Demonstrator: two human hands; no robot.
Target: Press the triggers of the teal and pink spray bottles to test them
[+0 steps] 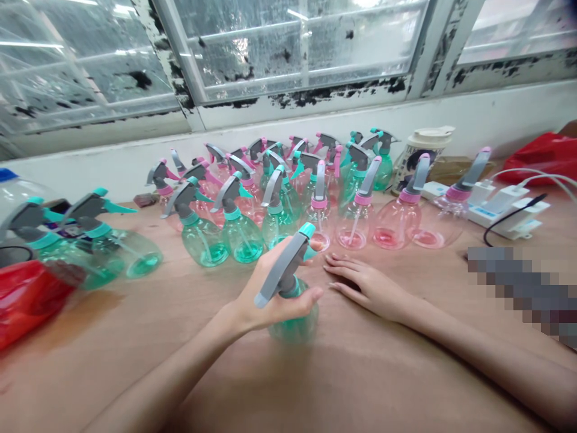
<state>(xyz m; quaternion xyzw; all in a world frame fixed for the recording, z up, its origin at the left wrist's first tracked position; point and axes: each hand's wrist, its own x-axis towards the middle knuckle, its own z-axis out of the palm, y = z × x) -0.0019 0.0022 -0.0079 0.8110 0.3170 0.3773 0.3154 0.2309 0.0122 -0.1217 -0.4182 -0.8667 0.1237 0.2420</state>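
My left hand (256, 294) is wrapped round the neck of a green spray bottle (295, 322) with a grey and teal trigger head, in the middle of the table. Its thumb lies across the front of the neck, and some fingers are hidden behind the head. To the right, my right hand (367, 285) rests on the table with its fingers stretched out, holding nothing. Just beyond both hands stand clear pink spray bottles (356, 225) and green spray bottles (243, 234), several of each, their trigger heads upright.
Two more green bottles (142, 255) stand at the left near a red plastic bag (31, 294). At the right are a patterned cup (419, 159), a white power strip (505, 213) with cables, and another red bag (543, 159). A window wall (306, 54) bounds the wooden table (360, 379).
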